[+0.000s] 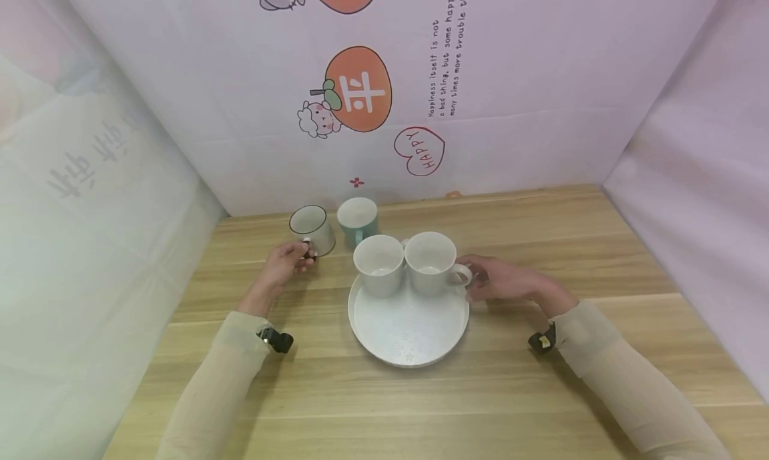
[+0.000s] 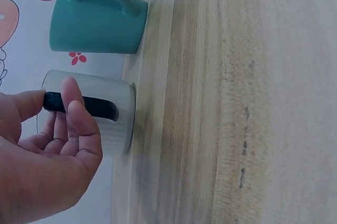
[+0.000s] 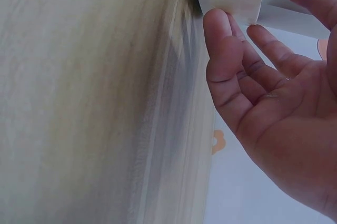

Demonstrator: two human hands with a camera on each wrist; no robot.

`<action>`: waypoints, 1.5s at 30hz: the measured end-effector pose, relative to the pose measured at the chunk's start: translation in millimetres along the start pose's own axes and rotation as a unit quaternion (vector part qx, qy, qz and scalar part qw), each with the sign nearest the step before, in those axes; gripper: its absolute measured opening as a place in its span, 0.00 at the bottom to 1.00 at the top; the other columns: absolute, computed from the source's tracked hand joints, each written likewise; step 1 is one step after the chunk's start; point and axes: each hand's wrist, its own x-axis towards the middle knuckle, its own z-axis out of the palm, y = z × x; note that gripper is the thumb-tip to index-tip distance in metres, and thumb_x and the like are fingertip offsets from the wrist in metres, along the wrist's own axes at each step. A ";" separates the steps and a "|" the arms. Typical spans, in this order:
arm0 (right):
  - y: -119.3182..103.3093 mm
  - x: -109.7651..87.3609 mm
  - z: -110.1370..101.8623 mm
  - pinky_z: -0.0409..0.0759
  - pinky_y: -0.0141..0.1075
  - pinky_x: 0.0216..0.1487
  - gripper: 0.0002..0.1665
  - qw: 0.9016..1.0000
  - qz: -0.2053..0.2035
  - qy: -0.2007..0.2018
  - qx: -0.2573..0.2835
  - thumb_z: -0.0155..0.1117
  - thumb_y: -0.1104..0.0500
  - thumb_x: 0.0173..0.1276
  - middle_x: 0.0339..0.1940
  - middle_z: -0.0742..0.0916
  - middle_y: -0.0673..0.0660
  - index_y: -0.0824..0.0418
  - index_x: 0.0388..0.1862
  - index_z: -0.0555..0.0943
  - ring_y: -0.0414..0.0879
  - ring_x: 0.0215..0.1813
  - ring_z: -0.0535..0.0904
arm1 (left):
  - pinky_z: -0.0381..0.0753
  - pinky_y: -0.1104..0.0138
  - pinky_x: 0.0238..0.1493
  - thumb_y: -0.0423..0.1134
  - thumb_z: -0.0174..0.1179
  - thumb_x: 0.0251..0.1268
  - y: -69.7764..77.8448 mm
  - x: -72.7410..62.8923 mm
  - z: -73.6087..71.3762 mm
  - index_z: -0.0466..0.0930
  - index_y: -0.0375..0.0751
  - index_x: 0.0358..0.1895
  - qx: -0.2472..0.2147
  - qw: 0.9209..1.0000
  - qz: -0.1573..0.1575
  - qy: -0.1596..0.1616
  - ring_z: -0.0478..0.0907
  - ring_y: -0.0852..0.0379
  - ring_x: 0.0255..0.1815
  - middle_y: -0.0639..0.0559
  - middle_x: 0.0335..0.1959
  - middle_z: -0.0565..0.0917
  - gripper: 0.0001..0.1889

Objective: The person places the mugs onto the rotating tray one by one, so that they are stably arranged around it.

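Observation:
In the head view, a white mug with a dark rim (image 1: pixel 322 238) stands at the back left of the table. My left hand (image 1: pixel 286 263) holds its black handle (image 2: pixel 95 107), thumb at the handle's upper end and fingers curled about it. Beside that mug is a teal mug (image 1: pixel 360 232) with a white inside. Two white mugs, one left (image 1: pixel 381 278) and one right (image 1: pixel 428 276), stand upright side by side at the back of a round white tray (image 1: pixel 408 336). My right hand (image 1: pixel 498 278) is at the right mug's handle (image 1: pixel 461 274), its fingers loosely bent and fingertips close against it.
All of this is on a wooden table (image 1: pixel 384 406). A printed white cloth (image 1: pixel 510 99) rises along the table's back edge, close behind the teal mug. More white cloth hangs at the left (image 1: pixel 90 246) and right (image 1: pixel 703 213).

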 end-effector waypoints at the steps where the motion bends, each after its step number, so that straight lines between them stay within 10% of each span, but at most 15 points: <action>1: 0.0 0.0 0.0 0.81 0.40 0.55 0.42 1.000 0.000 0.000 -0.001 0.74 0.57 0.62 0.57 0.82 0.64 0.58 0.72 0.65 0.54 0.55 0.83 | 0.81 0.72 0.45 0.42 0.47 0.81 0.0 -0.3 -0.2 0.71 0.28 0.64 0.000 1.000 -0.001 0.000 0.80 0.67 0.38 0.55 0.45 0.78 0.21; 45: 1.0 0.4 0.1 0.84 0.39 0.46 0.43 1.000 0.006 0.001 0.007 0.74 0.57 0.61 0.59 0.81 0.64 0.56 0.73 0.65 0.53 0.55 0.82 | 0.79 0.74 0.47 0.48 0.47 0.81 26.0 -61.0 -3.8 0.70 0.28 0.63 0.025 0.999 0.037 -0.020 0.78 0.63 0.46 0.52 0.50 0.78 0.25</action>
